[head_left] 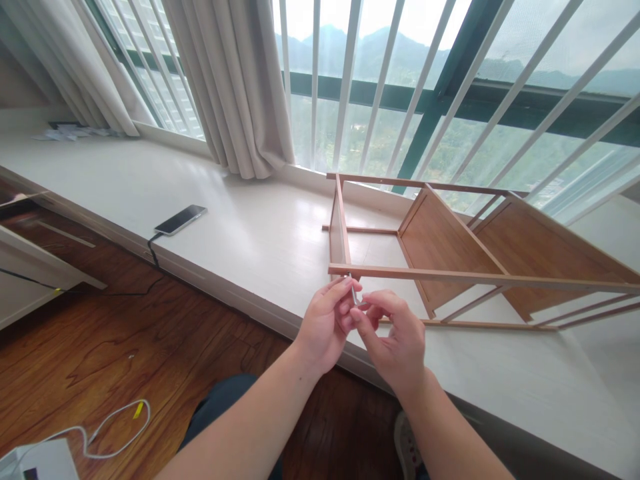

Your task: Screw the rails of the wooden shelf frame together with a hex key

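A wooden shelf frame [465, 247] lies on its side on the white window ledge [240, 227], its slats and two slanted boards reaching right. Just in front of its near left corner my left hand [327, 323] and my right hand [393, 337] meet, fingertips pinched together on a small metal tool [354, 293], thin and silvery like a hex key. The tool's upper end rises toward the frame's front rail [450, 275]. Most of the tool is hidden by my fingers.
A phone [180, 219] lies on the ledge at left, with a black cable dropping to the wooden floor [115, 340]. A white cable with a yellow tag [120, 427] curls at lower left. Curtains [235, 87] and window bars stand behind.
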Demonstrator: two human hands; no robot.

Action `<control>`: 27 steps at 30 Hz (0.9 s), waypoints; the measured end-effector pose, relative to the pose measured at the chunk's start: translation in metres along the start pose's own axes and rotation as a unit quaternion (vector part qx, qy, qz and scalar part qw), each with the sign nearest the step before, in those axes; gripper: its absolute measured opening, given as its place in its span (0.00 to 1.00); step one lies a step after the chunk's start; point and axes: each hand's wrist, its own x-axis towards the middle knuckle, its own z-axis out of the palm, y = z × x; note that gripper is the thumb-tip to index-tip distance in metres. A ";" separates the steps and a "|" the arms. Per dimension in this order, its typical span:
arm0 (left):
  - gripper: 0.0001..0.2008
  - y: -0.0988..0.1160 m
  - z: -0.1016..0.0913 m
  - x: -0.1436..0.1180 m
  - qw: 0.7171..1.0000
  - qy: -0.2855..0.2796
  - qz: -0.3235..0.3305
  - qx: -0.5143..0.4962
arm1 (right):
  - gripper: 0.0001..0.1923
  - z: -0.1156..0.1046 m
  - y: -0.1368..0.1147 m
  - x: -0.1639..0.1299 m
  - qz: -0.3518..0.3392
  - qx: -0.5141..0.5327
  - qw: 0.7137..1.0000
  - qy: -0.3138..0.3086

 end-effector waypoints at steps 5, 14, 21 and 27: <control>0.14 0.000 -0.001 0.001 1.000 -0.002 -0.012 -0.017 | 0.13 0.001 0.000 0.002 -0.005 0.001 1.000 -0.002; 0.12 -0.001 -0.003 0.001 0.999 -0.009 -0.025 -0.028 | 0.22 0.001 -0.005 0.007 -0.062 0.023 0.997 -0.031; 0.11 0.001 0.000 0.000 0.999 0.004 -0.037 -0.038 | 0.21 0.000 -0.006 0.007 -0.065 0.021 0.997 -0.031; 0.10 0.003 -0.004 0.002 0.995 -0.006 -0.064 -0.072 | 0.23 0.003 -0.005 0.009 -0.067 0.022 0.997 -0.040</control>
